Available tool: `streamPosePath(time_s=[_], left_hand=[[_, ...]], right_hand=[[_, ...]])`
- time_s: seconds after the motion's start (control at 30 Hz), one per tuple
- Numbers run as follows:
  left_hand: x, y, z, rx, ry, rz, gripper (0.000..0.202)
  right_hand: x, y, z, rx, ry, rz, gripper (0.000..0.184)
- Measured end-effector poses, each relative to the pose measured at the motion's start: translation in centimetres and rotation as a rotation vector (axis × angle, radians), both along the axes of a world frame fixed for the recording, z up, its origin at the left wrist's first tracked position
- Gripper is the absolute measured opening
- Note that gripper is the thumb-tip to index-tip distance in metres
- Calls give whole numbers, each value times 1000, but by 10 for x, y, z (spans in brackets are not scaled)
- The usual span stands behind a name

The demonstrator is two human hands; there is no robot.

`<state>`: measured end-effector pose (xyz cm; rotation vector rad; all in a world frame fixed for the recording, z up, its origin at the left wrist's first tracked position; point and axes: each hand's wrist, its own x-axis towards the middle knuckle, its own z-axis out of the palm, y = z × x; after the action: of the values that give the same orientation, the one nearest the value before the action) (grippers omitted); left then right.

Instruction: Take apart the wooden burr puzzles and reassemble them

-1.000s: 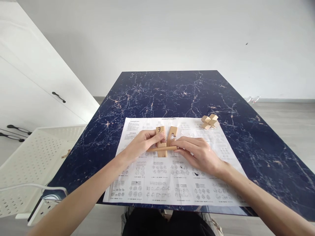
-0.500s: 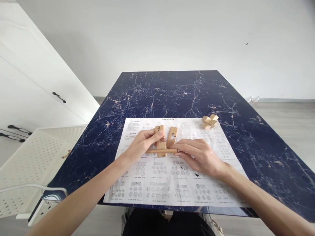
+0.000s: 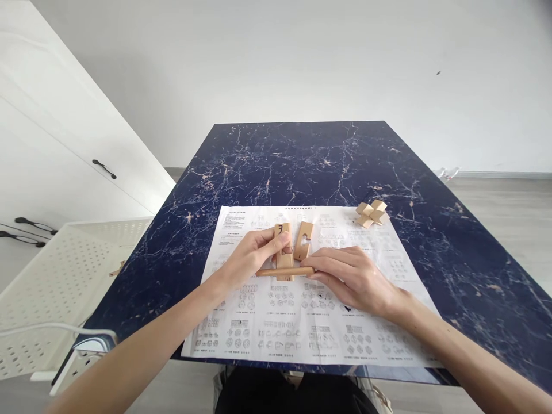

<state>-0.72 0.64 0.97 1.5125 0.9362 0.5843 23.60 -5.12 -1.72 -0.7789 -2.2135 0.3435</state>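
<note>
My left hand (image 3: 255,252) is closed on a flat wooden puzzle piece (image 3: 283,261) marked with a 3, thumb on its face. A second wooden puzzle piece (image 3: 285,271), seen as a thin bar, crosses the lower part of the first one. Its right end is pinched by my right hand (image 3: 351,273) between thumb and fingers. Just beyond, a notched wooden piece (image 3: 304,238) with a hole rests on the printed instruction sheet (image 3: 284,322). Whether the two held pieces interlock, I cannot tell.
An assembled wooden burr puzzle (image 3: 371,214) sits at the sheet's upper right corner. The dark blue marbled table (image 3: 293,167) extends beyond the sheet. A white perforated basket (image 3: 43,299) and a power strip (image 3: 80,362) are at the left, near the white cabinet (image 3: 64,144).
The two held pieces have dropped slightly toward me in view, and the crossing bar tilts a little more. Both hands keep their grips; the camera view has shifted slightly.
</note>
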Motion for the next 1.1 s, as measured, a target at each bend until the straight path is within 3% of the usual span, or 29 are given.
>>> streamPosePath(time_s=[0.3, 0.5, 0.73, 0.93, 1.1], left_hand=[[0, 1, -6, 33, -60, 97, 48], [-3, 3, -3, -28, -28, 13, 48], [-1, 3, -7, -54, -91, 38, 48], [-2, 4, -4, 2, -38, -85, 51], [1, 2, -5, 28, -75, 26, 49]], right_hand=[[-5, -2, 0, 62, 6, -8, 20], [-2, -2, 0, 43, 0, 35, 19], [-1, 1, 1, 66, 6, 36, 20], [-2, 0, -3, 77, 8, 73, 16], [-3, 0, 0, 134, -6, 29, 16]])
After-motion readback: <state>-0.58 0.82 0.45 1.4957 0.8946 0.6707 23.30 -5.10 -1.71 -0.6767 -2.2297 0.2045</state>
